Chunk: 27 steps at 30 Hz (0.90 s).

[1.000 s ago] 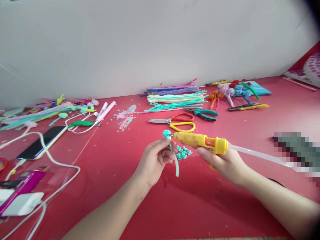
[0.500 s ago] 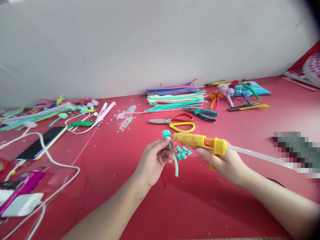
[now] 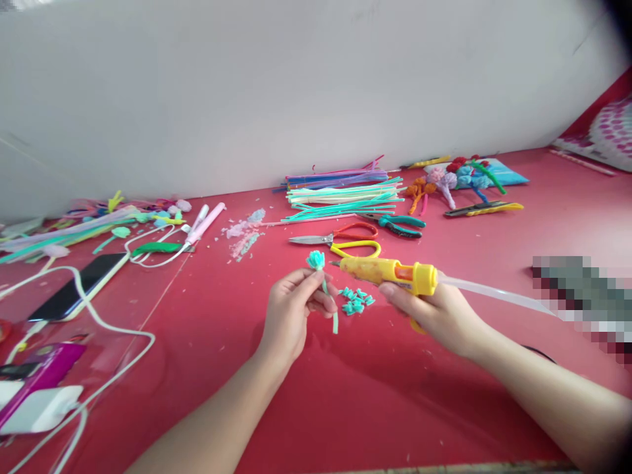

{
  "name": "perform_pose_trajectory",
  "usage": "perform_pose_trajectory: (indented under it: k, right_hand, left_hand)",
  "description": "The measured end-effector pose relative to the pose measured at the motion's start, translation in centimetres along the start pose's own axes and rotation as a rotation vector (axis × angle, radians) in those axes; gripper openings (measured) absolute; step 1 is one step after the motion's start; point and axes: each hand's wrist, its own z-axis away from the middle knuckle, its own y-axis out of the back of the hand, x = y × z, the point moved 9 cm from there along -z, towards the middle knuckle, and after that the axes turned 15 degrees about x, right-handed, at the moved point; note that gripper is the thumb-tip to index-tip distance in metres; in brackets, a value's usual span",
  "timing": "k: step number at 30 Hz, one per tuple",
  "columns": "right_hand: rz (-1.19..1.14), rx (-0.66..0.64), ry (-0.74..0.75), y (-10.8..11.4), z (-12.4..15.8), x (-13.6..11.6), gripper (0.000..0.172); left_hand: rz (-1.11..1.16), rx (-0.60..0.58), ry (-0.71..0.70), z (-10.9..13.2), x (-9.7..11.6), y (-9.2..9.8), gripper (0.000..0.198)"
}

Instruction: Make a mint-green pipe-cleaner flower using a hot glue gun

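Observation:
Between thumb and fingers, my left hand (image 3: 295, 306) pinches a pale green stem topped by a turquoise fuzzy flower head (image 3: 316, 260). My right hand (image 3: 439, 309) is wrapped round a yellow glue gun (image 3: 390, 273), whose nozzle points left, a small gap from the flower head. A clear glue stick (image 3: 494, 296) trails from the gun's rear. Several short turquoise pieces (image 3: 355, 303) lie on the red table (image 3: 345, 408) between my hands. Just beyond are scissors (image 3: 316, 239) with one red and one yellow handle.
Bundled pipe cleaners (image 3: 345, 195) lie near the wall, with teal-handled pliers (image 3: 402, 226) in front. Finished fuzzy flowers (image 3: 444, 181) and a yellow cutter (image 3: 486, 208) are back right. At left are a phone (image 3: 79, 288), white cables and a pink tool (image 3: 207, 224).
My left hand has moved left with the flower, and its stem hangs more upright. The flower head is now apart from the glue gun's nozzle, which has shifted slightly left.

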Motion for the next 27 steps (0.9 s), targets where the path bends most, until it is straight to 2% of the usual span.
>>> perform_pose_trajectory:
  k: [3, 5, 7, 10, 13, 16, 19, 22, 24, 27]
  right_hand:
    - [-0.114, 0.013, -0.194, 0.3, -0.7, 1.5, 0.037]
    - [-0.122, -0.024, -0.293, 0.2, -1.2, 2.7, 0.027]
    - [-0.086, -0.041, -0.33, 0.2, -1.7, 3.7, 0.015]
    - [0.151, -0.057, -0.316, 0.3, -2.4, 5.1, 0.023]
    - [0.479, -0.009, -0.133, 0.7, -3.3, 5.1, 0.04]
    - [0.672, 0.021, 0.114, 0.5, -3.6, 4.0, 0.043]
    - [0.787, 0.133, 0.28, 1.0, -3.4, 2.7, 0.037]
    - [0.673, 0.227, 0.46, 0.9, -2.4, 0.2, 0.02]
    - [0.538, 0.149, 0.605, -0.4, -1.3, -1.5, 0.015]
    - [0.499, -0.038, 0.751, -3.0, 0.3, -2.5, 0.02]
  left_hand:
    - [0.027, 0.01, 0.049, -0.2, -0.4, 0.1, 0.016]
    - [0.031, 0.015, 0.067, -0.3, -0.6, 0.2, 0.014]
    - [0.032, 0.012, 0.075, -0.3, -0.6, 0.2, 0.014]
    - [0.032, -0.006, 0.078, -0.2, -0.5, 0.1, 0.014]
    - [0.028, -0.032, 0.078, -0.1, -0.6, -0.1, 0.016]
    - [0.026, -0.061, 0.087, 0.1, -0.7, -0.3, 0.016]
    - [0.02, -0.084, 0.099, 0.3, -0.9, -0.6, 0.017]
    - [0.013, -0.1, 0.111, 0.5, -1.0, -0.8, 0.017]
    - [0.005, -0.109, 0.118, 0.6, -1.1, -1.0, 0.017]
    - [-0.008, -0.125, 0.115, 0.7, -1.2, -1.2, 0.018]
